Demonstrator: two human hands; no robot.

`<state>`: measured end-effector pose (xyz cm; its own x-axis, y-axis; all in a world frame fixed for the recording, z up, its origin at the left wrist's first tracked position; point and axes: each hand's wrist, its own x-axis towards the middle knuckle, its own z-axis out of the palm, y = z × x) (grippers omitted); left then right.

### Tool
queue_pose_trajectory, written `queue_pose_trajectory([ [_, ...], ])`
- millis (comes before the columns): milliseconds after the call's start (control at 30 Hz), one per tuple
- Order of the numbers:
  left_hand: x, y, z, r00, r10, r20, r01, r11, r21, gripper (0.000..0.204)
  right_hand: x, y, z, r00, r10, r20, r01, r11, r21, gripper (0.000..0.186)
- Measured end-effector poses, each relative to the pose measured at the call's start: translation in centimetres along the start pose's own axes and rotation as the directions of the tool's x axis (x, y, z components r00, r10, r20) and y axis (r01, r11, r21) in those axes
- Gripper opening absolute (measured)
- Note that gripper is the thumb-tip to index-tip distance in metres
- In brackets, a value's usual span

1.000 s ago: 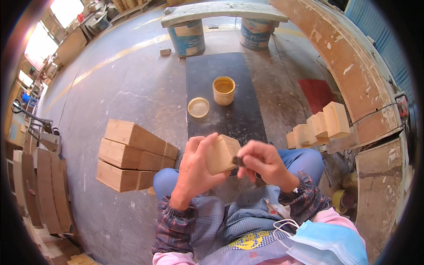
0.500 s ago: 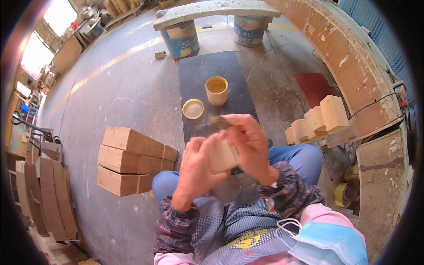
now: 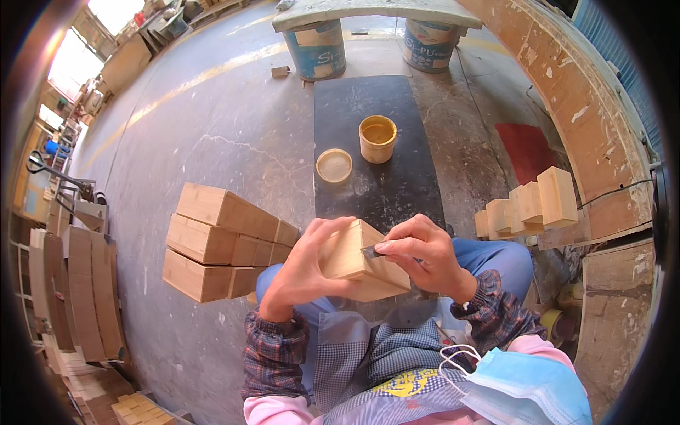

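Note:
My left hand (image 3: 301, 273) is wrapped round a pale wooden box (image 3: 343, 256), which sits tilted above my lap with an edge facing me. In my right hand (image 3: 429, 256), thumb and fingers pinch a small dark putty knife (image 3: 370, 251). Its blade touches the box near the upper edge where two faces meet. Past my hands, on a black mat (image 3: 365, 95), stands an uncovered tub (image 3: 377, 150) of yellow-brown paste. The tub's round lid (image 3: 334, 166) lies beside it, with pale paste on it.
Several wooden boxes (image 3: 205, 244) are stacked to my left. More boxes (image 3: 557, 198) stand in a row at right, near a wooden panel (image 3: 559, 78). Ahead, a bench slab rests on blue buckets (image 3: 316, 53). A blue face mask (image 3: 528, 386) hangs at my front.
The putty knife has come down from near the lid onto the box. My left hand has turned the box so more of its faces show. The view has shifted slightly.

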<state>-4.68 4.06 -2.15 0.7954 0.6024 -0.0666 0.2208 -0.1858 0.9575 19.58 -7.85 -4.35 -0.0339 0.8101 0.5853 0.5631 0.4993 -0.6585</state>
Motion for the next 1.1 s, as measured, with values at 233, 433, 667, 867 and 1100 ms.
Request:
queue_pose_trajectory([
  [233,-0.8,0.8,-0.1,0.998,0.046,0.043,-0.045,0.999,-0.023,0.100,0.9,0.5,-0.3,0.999,0.029,-0.039,-0.029,1.000,-0.009,0.020],
  [433,-1.0,1.4,0.3,0.996,0.060,0.062,-0.060,0.998,-0.003,0.101,0.5,0.2,-0.3,1.000,0.008,-0.019,-0.008,1.000,0.019,0.021],
  [667,-1.2,2.0,0.4,0.996,0.082,0.044,-0.083,0.996,0.037,0.100,0.3,-0.6,-1.1,0.989,0.144,-0.035,-0.140,0.985,0.099,0.021],
  [867,-1.0,2.5,0.5,0.995,0.089,0.036,-0.093,0.987,0.132,0.098,0.8,-1.3,-1.6,0.980,0.194,0.044,-0.199,0.972,0.128,0.021],
  [1100,-1.0,2.5,0.6,0.995,0.095,0.027,-0.098,0.981,0.167,0.098,-0.1,-2.1,-2.1,0.985,0.155,0.078,-0.161,0.983,0.091,0.020],
])
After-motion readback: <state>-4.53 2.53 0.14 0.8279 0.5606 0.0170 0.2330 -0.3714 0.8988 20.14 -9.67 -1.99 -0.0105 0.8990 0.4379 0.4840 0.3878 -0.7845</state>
